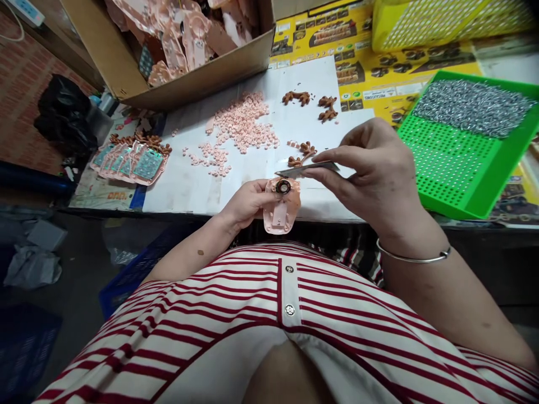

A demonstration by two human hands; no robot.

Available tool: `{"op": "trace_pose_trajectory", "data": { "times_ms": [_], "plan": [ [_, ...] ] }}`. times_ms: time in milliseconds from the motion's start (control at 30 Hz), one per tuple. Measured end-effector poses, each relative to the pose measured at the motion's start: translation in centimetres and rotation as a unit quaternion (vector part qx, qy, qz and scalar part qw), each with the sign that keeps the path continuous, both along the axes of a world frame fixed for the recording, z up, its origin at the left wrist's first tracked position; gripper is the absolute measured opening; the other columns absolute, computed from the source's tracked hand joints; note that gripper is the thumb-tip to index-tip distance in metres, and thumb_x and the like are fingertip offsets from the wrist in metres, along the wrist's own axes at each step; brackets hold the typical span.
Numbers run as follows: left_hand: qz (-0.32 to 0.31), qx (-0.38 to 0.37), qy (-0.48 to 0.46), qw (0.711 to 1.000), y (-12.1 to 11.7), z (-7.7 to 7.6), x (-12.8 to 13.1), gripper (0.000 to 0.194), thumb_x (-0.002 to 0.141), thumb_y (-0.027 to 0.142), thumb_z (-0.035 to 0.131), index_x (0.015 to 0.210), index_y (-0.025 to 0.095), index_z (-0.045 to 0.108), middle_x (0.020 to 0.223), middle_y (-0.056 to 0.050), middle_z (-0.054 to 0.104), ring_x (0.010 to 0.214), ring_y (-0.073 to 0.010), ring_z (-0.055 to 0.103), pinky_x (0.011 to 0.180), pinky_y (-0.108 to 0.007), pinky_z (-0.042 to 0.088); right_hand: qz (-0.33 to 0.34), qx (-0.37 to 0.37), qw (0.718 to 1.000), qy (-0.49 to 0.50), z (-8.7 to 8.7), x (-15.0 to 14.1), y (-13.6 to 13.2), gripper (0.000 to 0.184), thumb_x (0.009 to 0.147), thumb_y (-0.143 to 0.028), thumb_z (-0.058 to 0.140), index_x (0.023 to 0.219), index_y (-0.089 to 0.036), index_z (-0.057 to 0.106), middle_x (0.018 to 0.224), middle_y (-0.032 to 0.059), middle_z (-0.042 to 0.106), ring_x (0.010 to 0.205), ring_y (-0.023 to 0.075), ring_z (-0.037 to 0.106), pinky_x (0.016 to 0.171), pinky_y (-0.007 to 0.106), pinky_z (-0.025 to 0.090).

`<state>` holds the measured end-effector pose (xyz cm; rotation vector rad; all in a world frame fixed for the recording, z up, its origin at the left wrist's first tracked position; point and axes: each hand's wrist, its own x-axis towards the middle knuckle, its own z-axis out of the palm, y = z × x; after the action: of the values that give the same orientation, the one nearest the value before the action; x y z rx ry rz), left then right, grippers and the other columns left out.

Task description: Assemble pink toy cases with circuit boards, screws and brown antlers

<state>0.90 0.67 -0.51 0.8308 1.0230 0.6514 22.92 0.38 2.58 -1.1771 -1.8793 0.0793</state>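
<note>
My left hand [248,205] grips a pink plastic shell [279,219] by its left side, over the table's front edge. A round, dark-rimmed part [283,187], like a small speaker, sits near the shell's upper end, beside my thumb. Pinched between the thumb and fingers of my right hand [362,168] is a thin, pointed metal tool [311,167]; whether it is a blade or tweezers, I cannot tell. Its tip is just above the shell's top edge. Right behind the tool lies a brown antler-shaped piece [302,154], partly covered.
Small pink pieces [246,123] lie heaped on white card. Brown antler pieces [296,98] rest behind. Screws fill part of a green basket [458,193] at right. Shells with green circuit boards [147,163] stand left. A cardboard box [202,84] of pink shells is behind.
</note>
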Motion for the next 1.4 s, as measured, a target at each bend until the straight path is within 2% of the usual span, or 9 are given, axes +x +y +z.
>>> {"op": "trace_pose_trajectory", "data": {
  "times_ms": [100, 267, 400, 533, 733, 1033, 1133, 1300, 1400],
  "plan": [
    [0.0, 0.003, 0.004, 1.0, -0.1, 0.1, 0.0, 0.034, 0.062, 0.029, 0.088, 0.087, 0.011, 0.074, 0.077, -0.003, 0.072, 0.066, -0.0129, 0.065, 0.065, -0.024, 0.049, 0.0, -0.001, 1.0, 0.022, -0.2, -0.1, 0.1, 0.026, 0.087, -0.045, 0.071, 0.08, -0.021, 0.072, 0.087, 0.0087, 0.066, 0.082, 0.0223, 0.063, 0.069, 0.036, 0.05],
    [0.004, 0.005, -0.006, 1.0, -0.1, -0.2, 0.0, 0.035, 0.062, 0.026, 0.088, 0.091, 0.011, 0.074, 0.082, -0.005, 0.074, 0.07, -0.0142, 0.068, 0.069, -0.025, 0.052, -0.059, -0.123, 0.981, 0.14, -1.2, -0.7, -0.4, 0.023, 0.085, -0.039, 0.073, 0.073, -0.022, 0.064, 0.061, -0.0015, 0.054, 0.055, 0.0118, 0.046, 0.055, 0.03, 0.039],
    [0.014, 0.035, 0.012, 0.999, -0.2, -0.7, 0.0, 0.037, 0.066, 0.026, 0.085, 0.098, 0.012, 0.075, 0.089, -0.006, 0.076, 0.076, -0.0149, 0.069, 0.075, -0.027, 0.053, -0.104, -0.197, 0.947, 0.23, -2.4, -1.0, -0.7, 0.014, 0.083, -0.035, 0.073, 0.084, -0.022, 0.067, 0.058, -0.0045, 0.05, 0.054, 0.011, 0.046, 0.054, 0.028, 0.041],
    [0.015, 0.098, 0.045, 0.994, -0.4, -0.8, 0.2, 0.033, 0.07, 0.027, 0.082, 0.1, 0.014, 0.076, 0.091, -0.005, 0.076, 0.08, -0.0153, 0.069, 0.08, -0.028, 0.053, -0.13, -0.222, 0.93, 0.262, -2.4, -1.2, -0.5, 0.015, 0.08, -0.03, 0.073, 0.092, -0.022, 0.068, 0.055, -0.0071, 0.043, 0.051, 0.0106, 0.043, 0.051, 0.028, 0.042],
    [0.006, 0.15, 0.069, 0.986, -0.6, -0.3, 0.5, 0.031, 0.071, 0.023, 0.079, 0.1, 0.014, 0.077, 0.091, -0.003, 0.076, 0.081, -0.0137, 0.066, 0.08, -0.026, 0.05, -0.12, -0.18, 0.94, 0.263, -1.5, -2.1, 0.0, 0.006, 0.081, -0.026, 0.069, 0.085, -0.022, 0.067, 0.064, -0.0038, 0.056, 0.056, 0.0111, 0.05, 0.056, 0.029, 0.046],
    [-0.013, 0.094, 0.021, 0.995, -0.6, -0.1, 0.3, 0.035, 0.07, 0.04, 0.084, 0.09, 0.013, 0.074, 0.082, -0.003, 0.073, 0.071, -0.0127, 0.065, 0.07, -0.024, 0.05, -0.06, -0.088, 0.979, 0.174, -1.8, -2.8, -0.3, 0.009, 0.089, -0.031, 0.061, 0.089, -0.023, 0.065, 0.083, 0.0007, 0.071, 0.069, 0.0131, 0.063, 0.066, 0.029, 0.051],
    [-0.017, 0.093, 0.02, 0.995, -0.4, -0.1, 0.4, 0.038, 0.072, 0.046, 0.083, 0.089, 0.013, 0.073, 0.078, -0.002, 0.072, 0.068, -0.0121, 0.063, 0.065, -0.023, 0.047, -0.046, -0.088, 0.982, 0.158, -1.7, -2.9, -0.5, 0.012, 0.091, -0.033, 0.06, 0.09, -0.023, 0.066, 0.084, 0.0017, 0.072, 0.07, 0.0141, 0.065, 0.066, 0.03, 0.051],
    [0.002, 0.084, 0.03, 0.996, -0.4, -0.1, 0.5, 0.031, 0.075, 0.042, 0.081, 0.087, 0.015, 0.072, 0.076, -0.001, 0.069, 0.066, -0.0111, 0.061, 0.063, -0.023, 0.045, -0.016, -0.111, 0.98, 0.165, -1.4, -2.7, -0.8, 0.01, 0.09, -0.035, 0.065, 0.096, -0.026, 0.066, 0.09, 0.0028, 0.072, 0.075, 0.0161, 0.067, 0.07, 0.031, 0.053],
    [0.005, 0.069, 0.025, 0.997, -0.5, 0.1, 0.6, 0.028, 0.076, 0.04, 0.078, 0.088, 0.016, 0.071, 0.078, -0.001, 0.069, 0.067, -0.0116, 0.061, 0.064, -0.024, 0.046, -0.011, -0.114, 0.977, 0.181, -1.8, -2.4, -0.7, 0.022, 0.087, -0.039, 0.071, 0.103, -0.026, 0.066, 0.092, 0.0022, 0.071, 0.074, 0.0156, 0.065, 0.069, 0.031, 0.054]
  ]
}}
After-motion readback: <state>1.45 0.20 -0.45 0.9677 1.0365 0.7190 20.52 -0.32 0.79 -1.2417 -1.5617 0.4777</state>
